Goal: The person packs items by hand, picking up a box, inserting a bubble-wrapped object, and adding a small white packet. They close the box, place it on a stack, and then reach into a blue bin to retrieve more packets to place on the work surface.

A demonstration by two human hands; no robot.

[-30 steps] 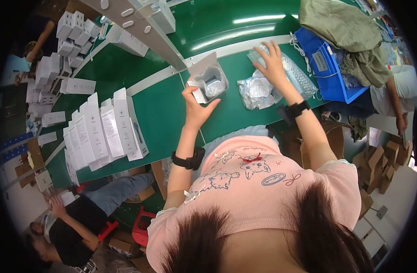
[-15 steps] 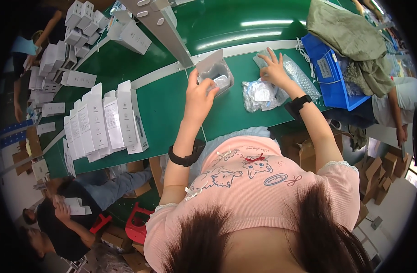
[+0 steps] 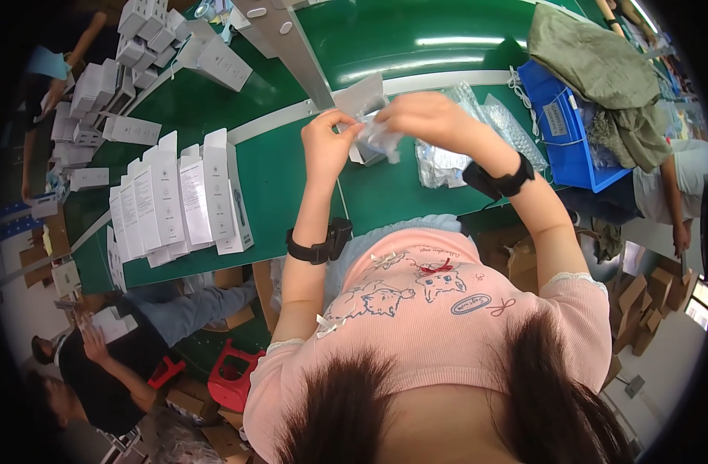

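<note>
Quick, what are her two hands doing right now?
Left hand: closed, pinching one end of a small clear plastic bag.
Right hand: closed, gripping the other end of the same bag.

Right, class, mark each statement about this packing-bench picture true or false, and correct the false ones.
1. Both hands, left hand and right hand, hold a small clear plastic bag. True.
2. The blue bin lies to the person's left. False: it is to the right.
3. White boxes stand in a row on the green table. True.
4. Only the left wrist wears a black band. False: both wrists do.
</note>
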